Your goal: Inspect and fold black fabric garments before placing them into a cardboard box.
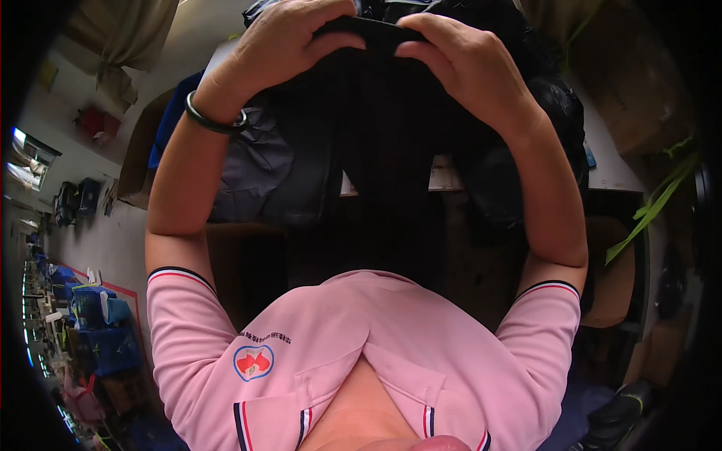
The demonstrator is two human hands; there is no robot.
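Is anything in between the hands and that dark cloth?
Nothing that I can see. The left hand and the right hand both pinch the dark cloth directly by its edge. The bracelet sits back at the left wrist, away from the grip.

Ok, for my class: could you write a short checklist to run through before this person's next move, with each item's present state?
1. Left hand gripping the dark cloth, thumb under its edge: ok.
2. Right hand gripping the same edge: ok.
3. Bangle free of the grey cloth: cannot tell; they overlap in this view.
4. Table uncluttered: not ok, dark items cover much of it.
5. Far side of the held cloth checked: cannot tell, it is hidden.
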